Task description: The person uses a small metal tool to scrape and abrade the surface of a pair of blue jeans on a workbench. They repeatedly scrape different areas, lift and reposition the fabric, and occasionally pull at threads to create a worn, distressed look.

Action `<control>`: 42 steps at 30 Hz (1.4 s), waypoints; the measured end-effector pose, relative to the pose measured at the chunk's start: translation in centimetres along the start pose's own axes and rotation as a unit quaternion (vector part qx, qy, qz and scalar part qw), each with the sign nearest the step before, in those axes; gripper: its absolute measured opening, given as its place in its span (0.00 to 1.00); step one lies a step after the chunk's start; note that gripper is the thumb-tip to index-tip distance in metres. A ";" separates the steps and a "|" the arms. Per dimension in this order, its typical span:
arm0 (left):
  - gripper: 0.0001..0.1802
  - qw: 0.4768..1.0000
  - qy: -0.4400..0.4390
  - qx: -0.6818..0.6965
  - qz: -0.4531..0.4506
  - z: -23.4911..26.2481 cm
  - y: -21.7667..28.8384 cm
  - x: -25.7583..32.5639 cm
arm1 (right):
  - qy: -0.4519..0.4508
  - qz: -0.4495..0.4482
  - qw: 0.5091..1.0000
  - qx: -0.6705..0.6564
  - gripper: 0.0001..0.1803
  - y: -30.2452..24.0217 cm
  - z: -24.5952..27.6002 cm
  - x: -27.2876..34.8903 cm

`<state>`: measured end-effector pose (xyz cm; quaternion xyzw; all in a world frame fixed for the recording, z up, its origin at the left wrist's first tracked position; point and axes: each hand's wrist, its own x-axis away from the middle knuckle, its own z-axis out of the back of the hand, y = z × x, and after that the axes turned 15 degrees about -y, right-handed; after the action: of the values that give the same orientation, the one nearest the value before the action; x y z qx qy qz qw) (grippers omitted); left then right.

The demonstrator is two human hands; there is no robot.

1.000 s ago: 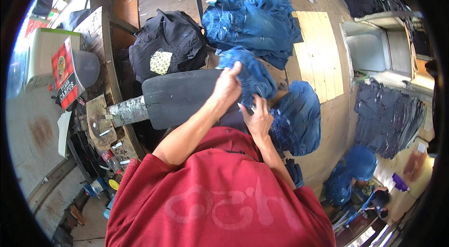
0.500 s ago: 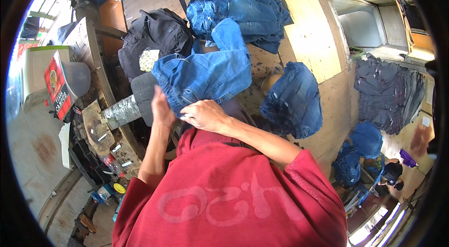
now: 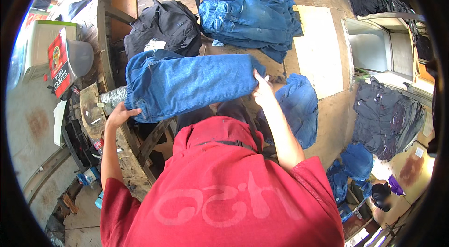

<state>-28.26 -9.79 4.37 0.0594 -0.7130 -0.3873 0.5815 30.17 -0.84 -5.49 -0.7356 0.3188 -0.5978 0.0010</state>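
Observation:
A pair of blue denim pants (image 3: 191, 83) is stretched out sideways in front of my body, its leg lying folded in a long band. My left hand (image 3: 122, 115) grips its lower left corner, thumb on top of the cloth. At the other end my right hand (image 3: 264, 90) pinches the narrower edge, with the fingertips partly hidden by fabric. Just beyond the pants lie a heap of black garments (image 3: 163, 27) and a larger pile of blue denim pants (image 3: 250, 20). Another blue denim garment (image 3: 299, 106) rests to the right of my right forearm.
A wooden bench (image 3: 96, 111) with a foil-like wrapped bar stands at the left, near a red box (image 3: 59, 62) and a grey tub (image 3: 80, 57). Dark stacked garments (image 3: 386, 118) and more denim (image 3: 358, 160) lie at the right, below a white open cabinet (image 3: 369, 46).
My hands have moved well apart, the left one leftward and the right one to the right and up. The bunched denim pants are now drawn out straight between them.

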 end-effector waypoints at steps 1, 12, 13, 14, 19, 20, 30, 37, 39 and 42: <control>0.30 1.000 -0.023 -0.013 -0.016 -0.1 0.2 -0.6 | 0.052 0.065 0.997 -0.003 0.27 0.5 0.4 -0.5; 0.18 0.870 0.327 -0.282 -0.238 -6.9 9.3 -3.0 | 0.161 0.215 0.959 0.092 0.15 4.3 6.4 5.0; 0.18 0.843 0.325 -0.335 -0.267 -8.0 9.7 -5.0 | 0.128 0.242 0.945 0.177 0.15 4.5 4.7 5.5; 0.17 0.815 0.316 -0.391 -0.288 -8.4 9.9 -6.6 | 0.105 0.267 0.922 0.260 0.15 4.7 2.6 6.1; 0.15 0.788 0.232 -0.472 -0.319 -6.2 8.8 -11.2 | -0.083 0.334 0.847 0.406 0.11 7.6 -11.4 9.5; 0.14 0.770 0.218 -0.497 -0.336 -5.7 8.7 -11.6 | -0.069 0.351 0.788 0.502 0.10 8.3 -13.9 10.1; 0.15 0.767 0.134 -0.499 -0.381 -2.2 9.2 -11.7 | -0.054 0.490 0.602 0.628 0.15 12.3 -23.4 10.8; 0.14 0.850 0.068 -0.392 -0.346 -1.6 8.3 -12.5 | -0.017 0.523 0.590 0.615 0.13 13.1 -25.0 10.4; 0.16 0.838 0.022 -0.419 -0.350 -0.5 8.7 -12.6 | -0.017 0.504 0.589 0.631 0.13 13.3 -25.7 9.9; 0.16 0.805 -0.007 -0.446 -0.390 1.1 9.3 -13.7 | -0.007 0.490 0.574 0.656 0.13 14.0 -26.7 8.8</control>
<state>-21.55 4.50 -0.61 0.0638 -0.3823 -0.8574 0.3386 0.87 -5.99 4.56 -0.2695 0.1517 -0.5468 0.7781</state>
